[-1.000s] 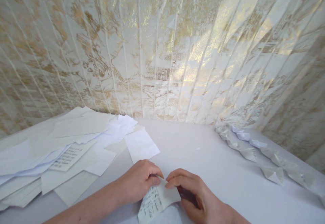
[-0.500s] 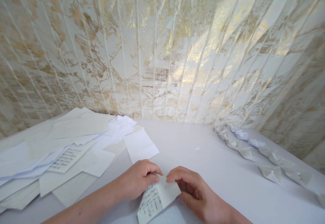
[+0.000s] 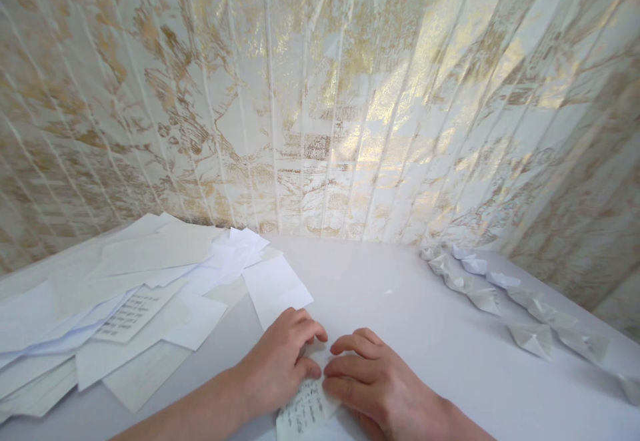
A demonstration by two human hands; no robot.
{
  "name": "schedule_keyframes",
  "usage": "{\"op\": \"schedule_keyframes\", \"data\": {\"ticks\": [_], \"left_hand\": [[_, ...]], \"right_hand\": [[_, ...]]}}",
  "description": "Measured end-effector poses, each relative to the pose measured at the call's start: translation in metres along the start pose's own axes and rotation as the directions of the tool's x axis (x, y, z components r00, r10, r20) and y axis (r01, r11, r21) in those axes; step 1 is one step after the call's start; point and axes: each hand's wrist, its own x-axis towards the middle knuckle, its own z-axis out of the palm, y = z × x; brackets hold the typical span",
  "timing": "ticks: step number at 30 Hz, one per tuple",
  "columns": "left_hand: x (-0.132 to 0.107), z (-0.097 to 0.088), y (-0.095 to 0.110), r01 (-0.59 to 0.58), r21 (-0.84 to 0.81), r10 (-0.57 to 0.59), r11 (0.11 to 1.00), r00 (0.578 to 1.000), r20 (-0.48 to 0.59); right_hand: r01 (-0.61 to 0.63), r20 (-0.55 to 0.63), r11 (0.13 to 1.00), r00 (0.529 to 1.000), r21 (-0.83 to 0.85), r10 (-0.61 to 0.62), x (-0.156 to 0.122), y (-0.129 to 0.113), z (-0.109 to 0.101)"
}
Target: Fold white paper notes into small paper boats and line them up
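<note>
A partly folded sheet of paper (image 3: 304, 409) with handwriting lies on the white table at the bottom middle. My left hand (image 3: 281, 355) has its curled fingers and thumb at the sheet's upper left edge, the thumb touching the paper. From the right, my right hand (image 3: 369, 379) lays its fingers over the paper's upper right part, hiding that side and the fold there. The right thumb is mostly hidden under the hand. Past the left hand lies a blank white sheet (image 3: 278, 287).
A spread pile of loose paper sheets (image 3: 150, 251) covers the table's left side, one printed or written on. Folded paper boats (image 3: 531, 339) stand in rows at the right. A tiny paper scrap (image 3: 389, 291) lies mid-table. Behind hangs a gold-patterned curtain (image 3: 320, 94).
My right hand has turned palm-down and moved left over the paper. Its right flap, raised between the fingers before, is now covered. The left fingers have loosened and lifted slightly.
</note>
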Motion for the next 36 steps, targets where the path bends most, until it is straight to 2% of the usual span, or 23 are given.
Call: {"op": "schedule_keyframes", "data": {"ticks": [2,6,8,14,18,23,32,36], "left_hand": [[-0.003,-0.001,0.004,-0.007,0.032,0.007,0.999,1.000,-0.020],[-0.014,-0.004,0.016,0.024,0.060,-0.034,0.998,0.985,0.170],[-0.019,-0.004,0.024,0.090,0.120,-0.112,0.989,0.977,0.184],[-0.023,-0.001,0.036,0.130,0.217,-0.171,0.967,0.968,0.185],[-0.023,-0.002,0.033,0.104,0.251,-0.143,0.962,0.979,0.145],[-0.024,-0.001,0.026,0.048,0.296,-0.101,0.954,0.981,0.165],[-0.021,0.002,0.012,0.026,0.277,-0.072,0.961,0.985,0.159],[-0.020,0.004,0.006,0.047,0.311,-0.092,0.949,0.987,0.133]], "right_hand": [[-0.036,0.023,0.999,0.999,0.011,0.036,-0.001,0.000,0.001],[-0.105,-0.017,0.991,0.994,0.077,0.107,-0.005,0.001,0.004],[-0.141,-0.039,0.982,0.988,0.125,0.147,-0.008,0.003,0.006],[-0.232,-0.087,0.919,0.958,0.319,0.273,-0.011,0.015,0.012],[-0.300,-0.100,0.879,0.928,0.371,0.359,-0.009,0.018,0.017],[-0.382,-0.069,0.851,0.899,0.360,0.433,-0.007,0.017,0.017],[-0.411,0.031,0.856,0.905,0.314,0.424,-0.011,0.012,0.009],[-0.476,-0.010,0.831,0.866,0.288,0.500,-0.006,0.005,0.014]]}}
